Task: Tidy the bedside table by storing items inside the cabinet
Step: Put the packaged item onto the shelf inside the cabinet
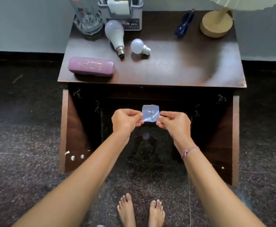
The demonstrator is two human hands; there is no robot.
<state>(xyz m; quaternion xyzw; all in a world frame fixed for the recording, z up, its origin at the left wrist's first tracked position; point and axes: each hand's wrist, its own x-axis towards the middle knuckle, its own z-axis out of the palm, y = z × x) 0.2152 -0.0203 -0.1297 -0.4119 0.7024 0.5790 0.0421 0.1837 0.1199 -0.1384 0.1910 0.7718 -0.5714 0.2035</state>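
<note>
Bare feet [126,210] stand on the dark speckled floor [27,145] at the bottom of the view. Two bare forearms reach forward above them. A pink and purple thread bracelet [189,151] circles the right wrist.

Both hands meet in front of the open cabinet's dark opening, below the tabletop's front edge. The left hand [125,120] pinches the left edge of a small clear adhesive hook [151,113] between thumb and forefinger, its other fingers curled in. The right hand [175,122] pinches the right edge the same way. The hook is a thin square pad with rounded corners, see-through with a bluish tint, and a small clear hook sits at its centre. It is held upright and clear of the cabinet.

The cabinet's left door [75,136] and right door [222,145] stand swung outward.

On the dark wooden tabletop [166,68], a purple glasses case [91,67] lies near the front left corner. Behind it, left of centre, a large white bulb [115,36] and a small white bulb [139,46] lie side by side. A tall cut-glass vase [87,15] stands at the back left corner, with a grey organiser [122,13] beside it along the back edge. Blue sunglasses [184,24] lie right of centre near the back edge, and a lamp base [216,23] stands at the back right corner.
</note>
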